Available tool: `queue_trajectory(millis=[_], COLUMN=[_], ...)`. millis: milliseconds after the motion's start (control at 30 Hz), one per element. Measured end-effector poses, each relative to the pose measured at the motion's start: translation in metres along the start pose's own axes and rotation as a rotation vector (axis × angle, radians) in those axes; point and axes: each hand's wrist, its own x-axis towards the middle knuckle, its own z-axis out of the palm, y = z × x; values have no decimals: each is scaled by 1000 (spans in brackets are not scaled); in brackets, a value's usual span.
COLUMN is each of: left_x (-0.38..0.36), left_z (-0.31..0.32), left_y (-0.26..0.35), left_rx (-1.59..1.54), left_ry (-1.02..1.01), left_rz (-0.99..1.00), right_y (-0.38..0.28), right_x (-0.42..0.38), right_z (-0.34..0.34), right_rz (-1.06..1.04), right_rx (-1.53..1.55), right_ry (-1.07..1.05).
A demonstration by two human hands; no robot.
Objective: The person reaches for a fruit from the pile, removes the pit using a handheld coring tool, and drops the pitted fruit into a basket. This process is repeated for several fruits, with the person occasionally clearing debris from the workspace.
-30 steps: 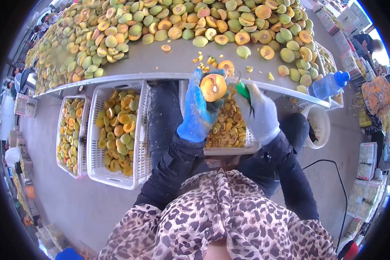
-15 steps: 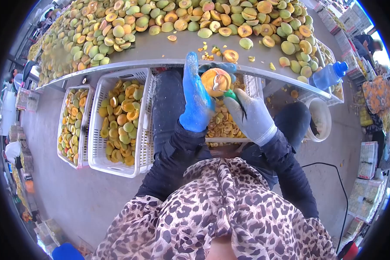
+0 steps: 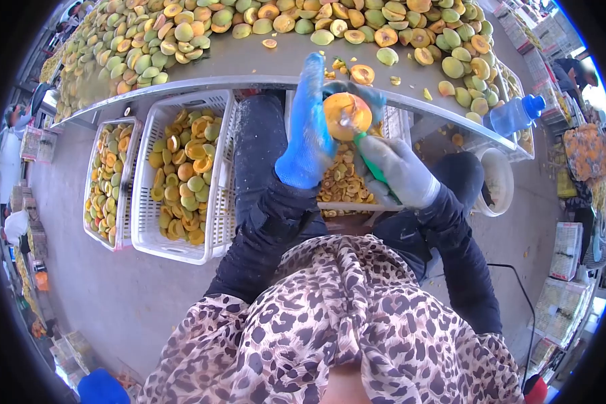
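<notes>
My left hand [image 3: 306, 138], in a blue glove, holds a peach half [image 3: 347, 110] with its cut orange face toward me. The thumb stands up beside the fruit and the fingers wrap behind it. My right hand [image 3: 407, 170], gloved in grey-white, is closed around the green handle of a pitting knife [image 3: 372, 163]. The knife's metal tip meets the cut face of the fruit; its exact shape is blurred. Both hands are just in front of the table edge, above a crate of pits and scraps [image 3: 343, 180].
Many halved peaches [image 3: 276, 20] cover the back of the metal table [image 3: 236, 64]. Two white crates of peach halves [image 3: 175, 246] [image 3: 104, 232] stand on the floor at left. A blue bottle [image 3: 515, 116] lies at the table's right edge, above a white bucket [image 3: 497, 182]. A black cable crosses the floor.
My hands and the peach half have moved slightly up and to the right. My right hand has turned, so more of the green handle shows, and the cut face looks different.
</notes>
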Motion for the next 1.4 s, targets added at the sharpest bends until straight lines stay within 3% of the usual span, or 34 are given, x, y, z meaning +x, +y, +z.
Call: queue_trajectory(millis=[67,100,133,167,200,267,300,333,400,433,467,533,600,667,700,733,800,933,1000,1067,1133,1200,1267,1300,1400], left_x=[-3,-5,-7,-9,-10,-7,-7,-6,-3,1,2,6,12,13,11,7,10,7,-3,-15,-23,-31,-38,-39,-40], left_z=[17,24,30,30,27,24,29,31,36,42,43,43,35,21,19,-2,-5,4,10,24,31,23,21,20,22], left_y=[6,10,16,29,27,23,27,19,-6,-11,-14,-15,-17,-18,-7,-11,-14,-19,-13,-10,-10,-15,-21,-18,-7], left_rx=[-123,-183,-243,80,78,260,162,157,-232,-556,-554,-569,-680,-899,-780,-723,-614,-476,-499,-509,-321,-151,127,93,121], left_ry=[12,20,31,14,15,-153,-165,-167,34,288,289,298,357,483,596,444,371,392,215,187,313,240,300,312,334], left_rz=[56,80,99,2,-6,173,170,173,295,84,81,-5,-87,-251,-230,-230,-96,-4,-112,-162,-220,-192,51,33,-9], right_y=[0,1,2,4,3,-4,1,5,14,23,33,49,56,63,65,63,64,58,52,52,56,59,63,62,56], right_x=[-2,-1,0,-1,-2,-3,-4,-4,-1,3,8,18,18,15,15,22,32,37,37,39,43,42,38,37,28], right_z=[3,2,0,-3,-7,-17,-16,-15,-13,-11,-11,-10,-8,-6,-6,-11,-19,-12,-4,0,-3,-6,-8,-9,-4], right_rz=[115,115,101,88,95,266,345,347,250,207,208,107,144,-89,-160,-161,143,-26,-21,-196,-274,-424,-345,-263,-420], right_rx=[414,417,192,-33,-28,178,449,446,711,809,813,1134,1241,1325,1351,1347,233,202,193,80,-48,-531,-711,-891,-836], right_ry=[-62,-65,-78,-91,-90,-273,-343,-338,-435,-478,-478,-647,-631,-833,-784,-794,140,381,362,389,468,641,702,766,726])
